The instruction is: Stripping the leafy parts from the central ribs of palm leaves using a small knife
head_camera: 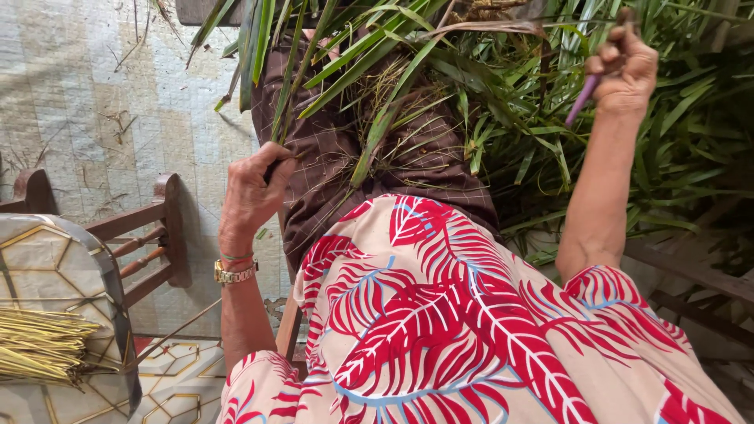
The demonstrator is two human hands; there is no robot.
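- Leaves: long green palm fronds [408,63] heaped across the person's lap, over a brown checked cloth [330,157]. Lap is the reference for everything below.
- Left hand [253,192]: at the lap's left edge, fingers curled shut, pinching the base end of one frond strip [281,110]. The strip runs straight up and away from the fist, so the pinch looks like an anchor keeping it taut.
- Right hand [626,71]: raised beyond the lap's right side, above the leaf pile, closed around a purple-handled tool [582,100]. Only the handle end shows below the fist; can't tell what the working end is.
- Arms are spread wide apart, likely to keep one leaf separated from the heap while it's worked.
- Gold wristwatch [234,273] and thin band on the left wrist.
- Left of the lap: wooden chair frame [161,235], and nearer the camera a patterned table [55,259] with a bundle of yellow sticks [39,341] lying flat on it, ends roughly aligned. They look like stripped leaf ribs kept within left-hand reach.
- Loose leaf scraps on the tiled floor [102,102] beyond the chair.
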